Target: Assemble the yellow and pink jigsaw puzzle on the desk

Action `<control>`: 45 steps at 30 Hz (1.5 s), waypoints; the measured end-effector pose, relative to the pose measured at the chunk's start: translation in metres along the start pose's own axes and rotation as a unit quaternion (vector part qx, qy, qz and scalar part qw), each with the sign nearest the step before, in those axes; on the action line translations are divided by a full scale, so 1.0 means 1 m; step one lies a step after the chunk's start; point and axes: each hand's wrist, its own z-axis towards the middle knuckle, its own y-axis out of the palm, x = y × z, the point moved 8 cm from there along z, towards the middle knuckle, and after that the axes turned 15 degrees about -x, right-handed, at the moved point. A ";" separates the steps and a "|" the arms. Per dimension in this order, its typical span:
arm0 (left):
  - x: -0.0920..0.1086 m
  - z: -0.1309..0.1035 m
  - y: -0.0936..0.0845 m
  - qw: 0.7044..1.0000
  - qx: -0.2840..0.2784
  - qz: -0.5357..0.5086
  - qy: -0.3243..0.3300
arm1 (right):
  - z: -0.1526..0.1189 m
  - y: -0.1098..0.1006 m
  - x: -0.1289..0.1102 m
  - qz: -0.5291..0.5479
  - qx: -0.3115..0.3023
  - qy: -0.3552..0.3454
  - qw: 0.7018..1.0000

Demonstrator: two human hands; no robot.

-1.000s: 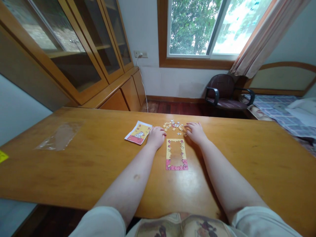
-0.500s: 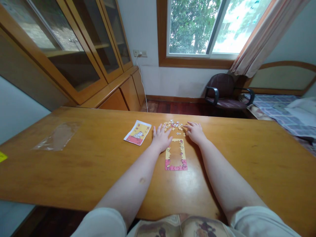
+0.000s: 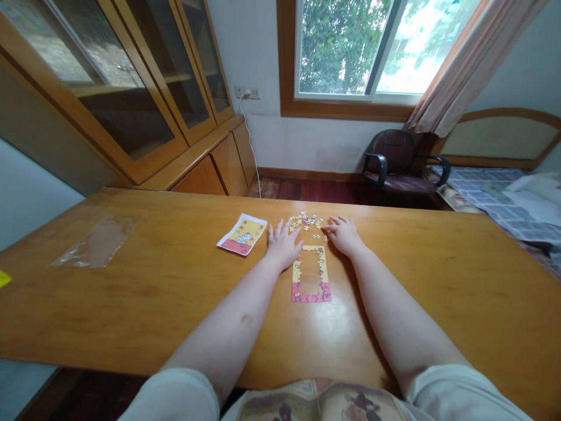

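A rectangular puzzle frame (image 3: 311, 297), yellow above and pink below, lies joined on the table with its middle unfilled. Beyond it spreads a loose heap of small puzzle pieces (image 3: 305, 221), with a few strays nearer the frame. My left hand (image 3: 281, 245) rests with fingers spread at the frame's upper left corner, just left of the heap, covering part of that corner. On the heap's right side is my right hand (image 3: 344, 235), fingers apart and fingertips by the stray pieces. I see nothing held in either hand.
Left of my left hand lies a picture card (image 3: 243, 235) with a white cartoon animal. A clear plastic bag (image 3: 99, 242) is farther left on the wooden table (image 3: 175, 292). Past the table's far edge stand an office chair (image 3: 394, 161) and glass-door cabinets (image 3: 153, 76).
The view has shifted slightly. Both hands stay nearly where they were beside the pieces, and the joined frame looks unchanged.
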 end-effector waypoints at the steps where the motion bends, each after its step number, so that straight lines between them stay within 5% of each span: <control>1: -0.002 0.000 0.000 1.000 0.004 -0.001 -0.003 | -0.001 -0.001 0.002 -0.002 0.005 0.016 1.000; 4: -0.006 0.000 -0.001 1.000 0.018 -0.006 -0.018 | -0.003 -0.006 0.005 -0.005 0.028 0.049 0.998; 9: -0.007 0.000 -0.003 0.999 0.025 -0.001 -0.027 | -0.002 0.001 -0.019 -0.028 0.003 -0.027 0.999; 14: -0.009 -0.001 -0.003 0.999 0.026 -0.006 -0.037 | -0.005 0.000 -0.022 -0.033 0.009 0.004 0.999; 20: -0.009 -0.001 -0.003 0.999 0.030 -0.004 -0.042 | -0.008 0.009 -0.049 -0.029 -0.039 -0.074 0.996; 30: -0.012 0.000 -0.003 0.998 0.028 -0.021 -0.045 | -0.003 -0.009 0.003 0.008 0.064 0.068 0.996; 45: -0.012 0.002 -0.002 0.998 0.032 -0.014 -0.048 | 0.003 0.001 -0.033 -0.038 0.026 -0.006 0.999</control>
